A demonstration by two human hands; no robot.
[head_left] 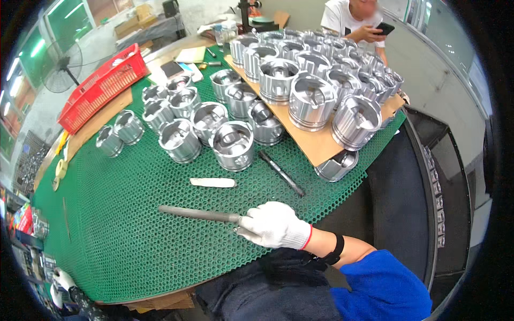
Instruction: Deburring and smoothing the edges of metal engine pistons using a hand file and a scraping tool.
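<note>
My right hand, in a white knitted glove, is closed around one end of a long grey file. The file's far end points left, over the green mesh mat. Beyond it lie a short white strip-like piece and a black rod-shaped tool. Silver pistons stand past these on the mat, the nearest one just behind the white piece. My left hand is out of view.
More pistons crowd a brown board at the right, raised on others. A red crate and tape roll sit at left. One person holds a phone behind the table; another's gloved hands show lower left.
</note>
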